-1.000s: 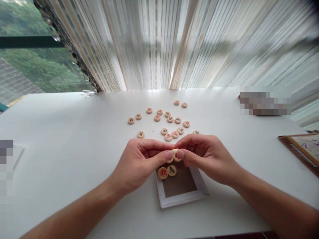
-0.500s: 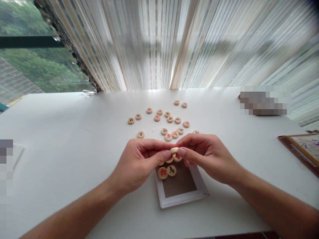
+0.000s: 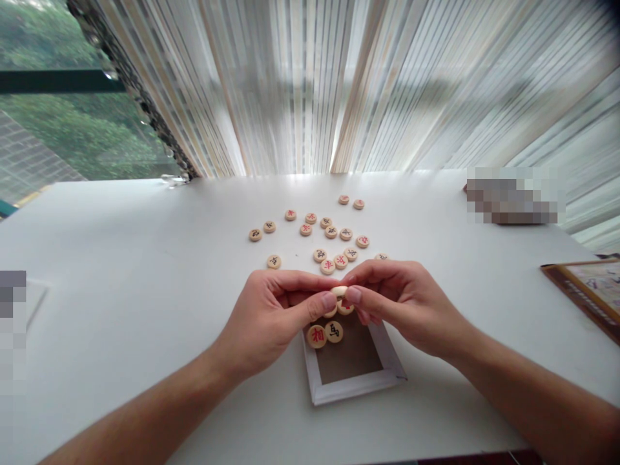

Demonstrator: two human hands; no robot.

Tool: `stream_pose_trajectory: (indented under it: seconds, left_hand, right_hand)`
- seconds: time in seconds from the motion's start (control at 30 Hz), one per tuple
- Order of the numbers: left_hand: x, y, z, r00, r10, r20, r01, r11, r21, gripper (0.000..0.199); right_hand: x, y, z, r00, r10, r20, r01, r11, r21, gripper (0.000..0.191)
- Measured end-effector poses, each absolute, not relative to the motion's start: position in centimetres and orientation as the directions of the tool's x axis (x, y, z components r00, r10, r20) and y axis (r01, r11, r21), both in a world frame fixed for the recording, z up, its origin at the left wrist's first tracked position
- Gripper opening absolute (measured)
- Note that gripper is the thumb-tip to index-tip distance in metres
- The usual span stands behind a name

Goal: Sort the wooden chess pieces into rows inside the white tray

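Between the thumbs and fingers of my left hand (image 3: 278, 316) and my right hand (image 3: 402, 300) a round wooden Chinese chess piece (image 3: 340, 292) is pinched, tilted so its rim shows. Both hands are closed on it, above the far end of a shallow white-edged box (image 3: 356, 392) with a brown floor. Inside the box lie a piece with a red character (image 3: 317, 336) and one with a black character (image 3: 334, 332), side by side. Farther in, a red-marked piece (image 3: 345, 308) and at least one other are partly hidden by my hands.
Several more chess pieces lie scattered beyond my hands, among them a red one (image 3: 328, 266) and a black one (image 3: 274, 261). A brown printed board or box (image 3: 588, 290) is at the right. A blurred-out object (image 3: 513, 200) lies far right. Striped curtains (image 3: 300, 84) hang behind the white table (image 3: 145, 271).
Almost nothing differs. My left thumb has shifted very slightly to the right on the held piece; the box and the scattered pieces stay in place.
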State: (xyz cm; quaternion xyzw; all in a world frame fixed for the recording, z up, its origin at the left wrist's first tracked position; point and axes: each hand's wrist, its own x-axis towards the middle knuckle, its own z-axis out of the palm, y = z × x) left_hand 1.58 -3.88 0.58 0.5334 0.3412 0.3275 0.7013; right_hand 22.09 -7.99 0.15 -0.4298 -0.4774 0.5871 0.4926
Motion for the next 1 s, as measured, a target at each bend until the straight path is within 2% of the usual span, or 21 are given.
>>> stream_pose_trajectory:
  seconds: [0.73,1.0]
  left_hand:
    - [1.80,-4.14,0.53,0.557,0.815,-0.158,-0.095,0.251,0.963,0.028]
    - [1.67,-4.02,0.85,0.566,0.815,-0.127,-0.130,0.240,0.962,0.027]
  right_hand:
    - [22.10,-8.01,-0.20,-0.149,0.987,-0.064,-0.108,-0.080,-0.991,0.028]
    - [22.17,-8.01,0.12,-0.156,0.983,-0.094,-0.182,-0.122,-0.976,0.028]
